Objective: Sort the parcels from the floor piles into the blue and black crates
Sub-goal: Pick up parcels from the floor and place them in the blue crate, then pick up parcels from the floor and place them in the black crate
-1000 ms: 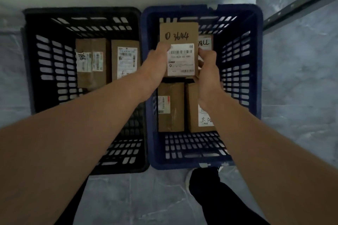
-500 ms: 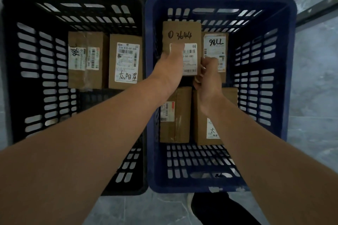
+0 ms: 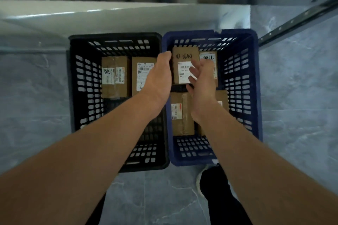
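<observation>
One cardboard parcel (image 3: 184, 56) in slotted blue crate (image 3: 239, 71) — right hand (image 3: 203, 86) slack-fingered, grip of left hand (image 3: 161, 76) unclear.

Both forearms (image 3: 82, 160) are bare down to the left hand (image 3: 161, 78) and the right hand (image 3: 203, 82). The person wears black trousers (image 3: 225, 208) and a black shoe (image 3: 210, 177) edged with a white sole along one side.

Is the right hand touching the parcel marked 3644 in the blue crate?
Cannot tell. The head view looks straight down: the right hand, fingers spread, overlaps the parcel, but any gap in height is hidden.
</observation>
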Demonstrator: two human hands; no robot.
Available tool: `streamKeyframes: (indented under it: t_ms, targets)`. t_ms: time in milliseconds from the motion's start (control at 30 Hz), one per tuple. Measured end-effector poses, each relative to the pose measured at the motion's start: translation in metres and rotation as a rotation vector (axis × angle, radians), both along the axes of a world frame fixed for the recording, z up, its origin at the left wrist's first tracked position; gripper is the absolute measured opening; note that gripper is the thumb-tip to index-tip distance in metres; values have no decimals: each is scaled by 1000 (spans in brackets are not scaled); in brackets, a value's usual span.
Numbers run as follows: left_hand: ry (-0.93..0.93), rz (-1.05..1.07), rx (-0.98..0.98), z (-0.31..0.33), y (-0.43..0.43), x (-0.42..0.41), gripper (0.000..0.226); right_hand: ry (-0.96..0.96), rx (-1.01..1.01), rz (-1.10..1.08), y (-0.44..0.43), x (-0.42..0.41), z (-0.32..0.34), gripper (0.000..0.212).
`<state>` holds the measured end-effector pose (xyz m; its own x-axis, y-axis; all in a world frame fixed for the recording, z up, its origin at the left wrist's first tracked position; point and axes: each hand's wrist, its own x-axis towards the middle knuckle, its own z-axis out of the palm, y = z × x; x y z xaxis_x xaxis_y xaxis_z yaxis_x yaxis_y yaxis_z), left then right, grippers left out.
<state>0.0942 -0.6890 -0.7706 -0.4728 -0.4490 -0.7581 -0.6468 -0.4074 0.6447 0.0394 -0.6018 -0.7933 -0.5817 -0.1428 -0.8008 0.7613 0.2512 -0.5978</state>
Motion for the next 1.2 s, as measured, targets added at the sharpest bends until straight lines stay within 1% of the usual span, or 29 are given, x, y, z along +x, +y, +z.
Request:
streamKeyframes:
  t_ms: [167, 300, 433, 500, 567, 600, 667, 733, 867, 1000, 1200]
  targets:
    - [-20, -99, -19, 86, -32, 17, 38, 25, -2, -48, -31, 22, 84, 29]
    - [13, -91, 15, 164, -53, 37, 42, 61, -17, -89, -45, 43, 166, 36]
    - [87, -75, 80, 239, -66, 55, 44, 155, 3, -48, -48, 66, 256, 37]
    - [102, -58, 92, 287, -68, 66, 54, 186, -7, -33, -50, 74, 304, 35]
    - [135, -21, 110, 336, -64, 75, 60, 198, -43, -20, -54, 82, 350, 35]
    - [161, -2, 107, 358, -62, 80, 59, 207, -55, -15, -56, 86, 373, 38]
    - [216, 32, 74, 402, -55, 88, 56, 267, -79, 21, -57, 94, 421, 53]
    - [277, 84, 26, 442, -46, 96, 58, 325, -133, 76, -53, 101, 466, 59]
    - [351, 224, -84, 519, -27, 113, 55, 437, -225, 171, -35, 108, 540, 52]
    - [395, 383, -164, 590, -15, 142, 50, 501, -334, 277, -19, 119, 605, 45]
    - [487, 517, -276, 671, 0, 209, 52, 580, -449, 460, -8, 157, 685, 43]
